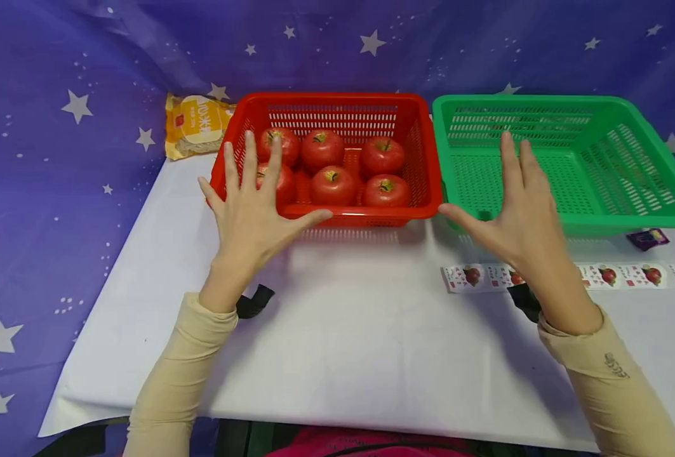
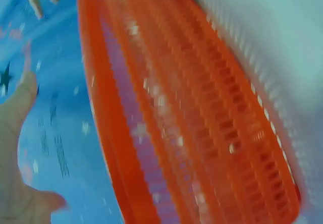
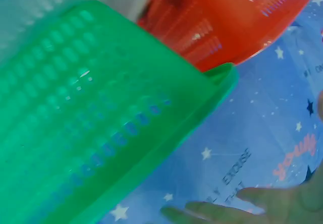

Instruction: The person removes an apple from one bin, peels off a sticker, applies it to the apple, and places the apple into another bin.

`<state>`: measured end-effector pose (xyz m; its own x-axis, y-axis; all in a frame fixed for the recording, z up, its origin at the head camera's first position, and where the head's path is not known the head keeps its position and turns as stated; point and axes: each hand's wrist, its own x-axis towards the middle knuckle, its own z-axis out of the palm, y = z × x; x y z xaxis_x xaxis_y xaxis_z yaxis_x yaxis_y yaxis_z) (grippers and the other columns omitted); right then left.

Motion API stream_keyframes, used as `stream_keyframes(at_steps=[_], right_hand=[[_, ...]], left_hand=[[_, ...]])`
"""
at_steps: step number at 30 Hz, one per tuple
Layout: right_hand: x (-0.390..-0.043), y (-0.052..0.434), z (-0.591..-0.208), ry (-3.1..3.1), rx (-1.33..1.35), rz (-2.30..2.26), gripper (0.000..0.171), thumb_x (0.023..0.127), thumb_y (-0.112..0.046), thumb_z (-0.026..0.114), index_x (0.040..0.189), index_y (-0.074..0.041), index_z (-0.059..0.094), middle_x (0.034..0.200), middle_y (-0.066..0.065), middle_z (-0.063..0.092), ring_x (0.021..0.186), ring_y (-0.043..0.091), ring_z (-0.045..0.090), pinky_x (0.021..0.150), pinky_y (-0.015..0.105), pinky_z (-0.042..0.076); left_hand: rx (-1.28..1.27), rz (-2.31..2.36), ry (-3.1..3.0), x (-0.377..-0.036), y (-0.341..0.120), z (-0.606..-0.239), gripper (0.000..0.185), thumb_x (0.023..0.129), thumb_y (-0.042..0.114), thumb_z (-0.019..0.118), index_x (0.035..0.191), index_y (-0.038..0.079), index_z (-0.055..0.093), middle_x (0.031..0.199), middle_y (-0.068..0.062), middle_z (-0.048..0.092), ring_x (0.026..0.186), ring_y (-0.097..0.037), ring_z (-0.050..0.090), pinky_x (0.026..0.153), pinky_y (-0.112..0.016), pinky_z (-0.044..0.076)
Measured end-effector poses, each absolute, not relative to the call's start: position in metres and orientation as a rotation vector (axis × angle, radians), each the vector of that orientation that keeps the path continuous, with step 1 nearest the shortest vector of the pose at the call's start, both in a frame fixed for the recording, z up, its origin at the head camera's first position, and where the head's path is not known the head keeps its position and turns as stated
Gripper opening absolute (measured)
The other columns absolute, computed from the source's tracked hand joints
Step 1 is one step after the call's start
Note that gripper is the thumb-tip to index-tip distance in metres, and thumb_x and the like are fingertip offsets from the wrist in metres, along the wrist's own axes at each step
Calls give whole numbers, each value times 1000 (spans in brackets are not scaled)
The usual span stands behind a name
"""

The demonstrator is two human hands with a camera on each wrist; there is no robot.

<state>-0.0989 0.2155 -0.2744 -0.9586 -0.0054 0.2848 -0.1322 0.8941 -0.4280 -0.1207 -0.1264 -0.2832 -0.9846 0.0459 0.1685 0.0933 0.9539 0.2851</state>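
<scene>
In the head view my left hand (image 1: 251, 209) is raised with its fingers spread, overlapping the front left of a red basket (image 1: 337, 212). Several red apples (image 1: 333, 186) lie inside that basket. My right hand (image 1: 522, 209), fingers straight and thumb held out to the side, overlaps the front left of a green basket (image 1: 577, 222), which has no fruit in it. Neither hand holds anything. The left wrist view shows the red basket's side (image 2: 202, 108), blurred, beside the left hand. Green basket wall (image 3: 126, 88) fills much of the right wrist view.
A yellow bag (image 1: 197, 124) of grain stands left of the red basket. A strip of stickers with apple pictures (image 1: 606, 276) lies on the white table (image 1: 360, 343), under the right forearm. A small dark purple packet (image 1: 648, 238) sits by the green basket. Starry purple cloth (image 1: 337, 44) hangs behind.
</scene>
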Motion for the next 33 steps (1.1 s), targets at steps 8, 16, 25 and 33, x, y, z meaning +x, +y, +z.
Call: stream_keyframes(at_steps=[8, 16, 25, 33], right_hand=[[-140, 174, -243, -2781, 310, 908, 94, 75, -56, 74, 151, -18, 32, 145, 9, 49, 123, 34, 51, 99, 58, 39], [-210, 131, -230, -3447, 456, 528, 86, 80, -52, 70, 147, -7, 37, 131, 20, 52, 118, 33, 46, 98, 50, 46], [-240, 100, -245, -3863, 685, -110, 61, 85, -32, 64, 137, -8, 42, 134, 11, 43, 120, 27, 40, 105, 45, 37], [-241, 99, -262, -3765, 954, -324, 55, 86, -27, 54, 137, -12, 39, 129, 17, 45, 117, 31, 40, 103, 49, 36]], left_hand=[[16, -844, -3092, -145, -193, -278, 124, 71, 70, 68, 153, 0, 7, 159, -23, 11, 146, -41, 17, 114, -62, 18], [7, -908, -3241, -161, -204, -274, 108, 64, 72, 72, 138, 2, 36, 127, -21, 51, 111, -38, 49, 87, -55, 45], [-21, -839, -3253, -160, -207, -266, 98, 68, 72, 70, 128, 0, 41, 119, -21, 53, 101, -38, 52, 78, -51, 45], [-32, -830, -3291, -165, -201, -272, 113, 67, 73, 69, 142, -2, 31, 134, -25, 45, 114, -42, 47, 92, -59, 42]])
